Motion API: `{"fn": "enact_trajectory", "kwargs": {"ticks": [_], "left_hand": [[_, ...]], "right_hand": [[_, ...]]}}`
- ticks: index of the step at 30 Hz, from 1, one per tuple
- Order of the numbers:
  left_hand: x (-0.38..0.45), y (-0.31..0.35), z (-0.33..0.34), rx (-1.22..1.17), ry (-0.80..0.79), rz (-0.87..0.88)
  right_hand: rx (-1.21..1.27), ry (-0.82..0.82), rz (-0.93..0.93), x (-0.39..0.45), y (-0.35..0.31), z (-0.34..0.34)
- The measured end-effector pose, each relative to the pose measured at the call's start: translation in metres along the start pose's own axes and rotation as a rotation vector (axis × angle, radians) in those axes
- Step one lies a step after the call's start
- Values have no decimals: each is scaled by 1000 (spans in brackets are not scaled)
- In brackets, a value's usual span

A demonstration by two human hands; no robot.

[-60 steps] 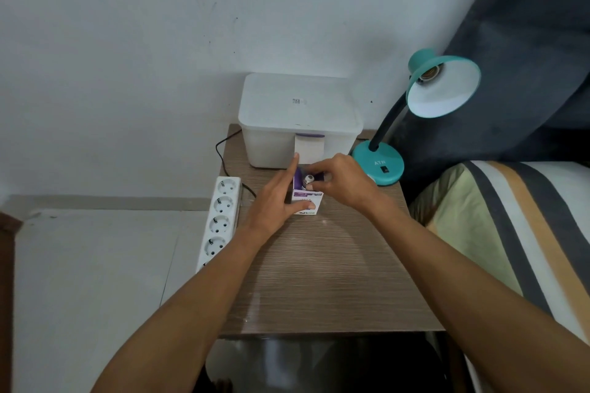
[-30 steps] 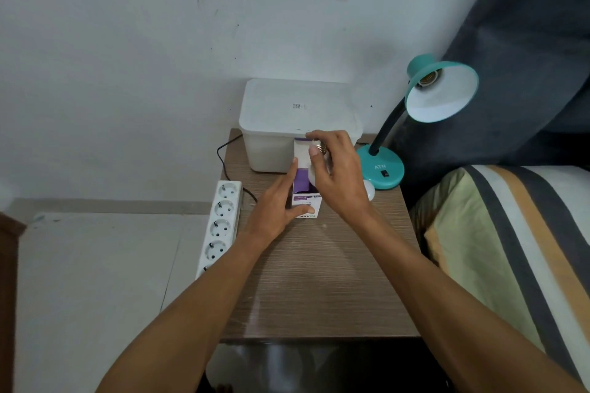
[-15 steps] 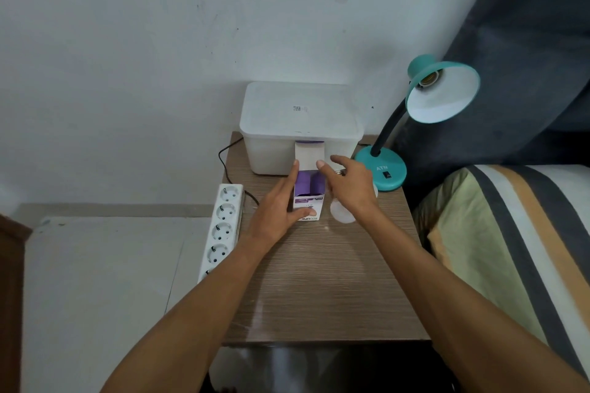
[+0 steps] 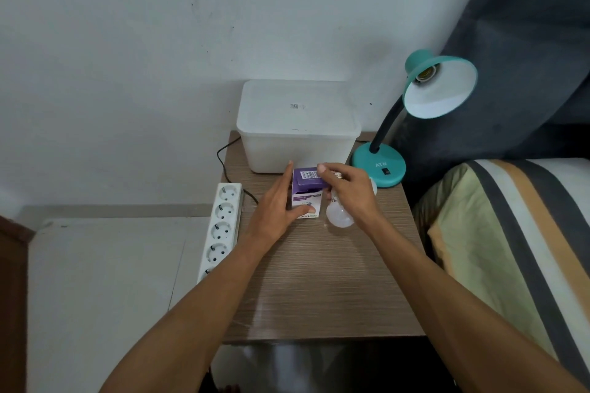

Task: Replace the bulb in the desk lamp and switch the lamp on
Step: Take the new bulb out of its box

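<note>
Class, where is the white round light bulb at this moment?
In the head view, the white round light bulb sits in the right hand, right of the purple-and-white cardboard box, above the wooden table.

Two bare forearms in view, no sleeves, no watch or rings seen. Left hand (image 4: 277, 207) and right hand (image 4: 349, 193) ungloved, short nails. Nothing worn up to frame edge.
</note>
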State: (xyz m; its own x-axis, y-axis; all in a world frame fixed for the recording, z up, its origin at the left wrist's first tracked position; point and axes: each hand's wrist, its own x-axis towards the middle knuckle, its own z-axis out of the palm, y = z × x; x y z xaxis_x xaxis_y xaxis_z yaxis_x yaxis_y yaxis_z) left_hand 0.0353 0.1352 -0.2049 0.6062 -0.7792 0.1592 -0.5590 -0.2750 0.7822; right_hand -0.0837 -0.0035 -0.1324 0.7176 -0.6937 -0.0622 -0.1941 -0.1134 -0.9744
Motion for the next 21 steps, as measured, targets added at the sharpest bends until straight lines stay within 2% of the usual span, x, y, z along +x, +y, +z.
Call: {"fn": "enact_trajectory", "kwargs": {"ticks": [5,14,21], "left_hand": [[-1,2,0,-2,10,9],[-8,6,0,-53,54,58],[-11,2,7,-117,106,71]], "right_hand": [[61,-34,25,-4,4,2],[-265,64,-92,-5,10,16],[-217,90,-80,-10,11,18]]}}
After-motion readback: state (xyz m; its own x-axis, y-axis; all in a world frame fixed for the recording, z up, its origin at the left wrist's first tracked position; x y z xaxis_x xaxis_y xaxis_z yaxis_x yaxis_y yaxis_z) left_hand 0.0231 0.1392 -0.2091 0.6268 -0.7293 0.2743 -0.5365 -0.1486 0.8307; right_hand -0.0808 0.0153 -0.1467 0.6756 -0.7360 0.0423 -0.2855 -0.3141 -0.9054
